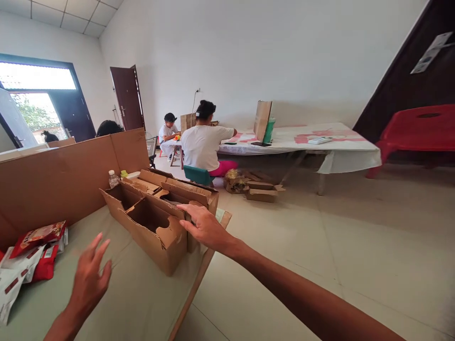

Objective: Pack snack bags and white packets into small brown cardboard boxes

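My left hand [89, 272] is raised over the table with its fingers apart and nothing in it. To its left lie several red and white packets [39, 246]. A cardboard box with two compartments [145, 234] stands at the table's right side, its top uncovered. At that box's right end, my right hand [204, 227] reaches out with thumb and forefinger spread. Whether it touches the cardboard, I cannot tell. Behind the front box, a second cardboard box [213, 201] stands close alongside, partly covered by my right hand.
A tall cardboard panel [71, 177] borders the table's far side, with a clear bottle [113, 179] near it. Two people in white shirts sit farther off. Beyond are a covered long table [341, 139], a floor carton [261, 193] and a red chair [419, 128].
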The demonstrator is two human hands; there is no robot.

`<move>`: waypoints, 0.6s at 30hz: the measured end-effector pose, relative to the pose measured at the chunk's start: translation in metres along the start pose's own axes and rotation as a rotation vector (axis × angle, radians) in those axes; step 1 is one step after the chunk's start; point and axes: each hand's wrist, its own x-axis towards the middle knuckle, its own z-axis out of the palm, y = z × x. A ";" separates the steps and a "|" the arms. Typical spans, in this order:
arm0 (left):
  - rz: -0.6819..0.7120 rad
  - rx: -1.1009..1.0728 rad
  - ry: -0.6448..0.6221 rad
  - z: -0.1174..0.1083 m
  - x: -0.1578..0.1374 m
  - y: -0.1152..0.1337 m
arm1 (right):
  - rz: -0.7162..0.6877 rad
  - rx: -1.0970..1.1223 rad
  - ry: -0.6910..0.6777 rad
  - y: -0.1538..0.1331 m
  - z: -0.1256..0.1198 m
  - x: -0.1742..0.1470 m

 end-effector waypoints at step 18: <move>0.290 -0.291 -0.407 0.077 0.160 0.109 | 0.159 -0.314 -0.430 0.022 -0.018 0.087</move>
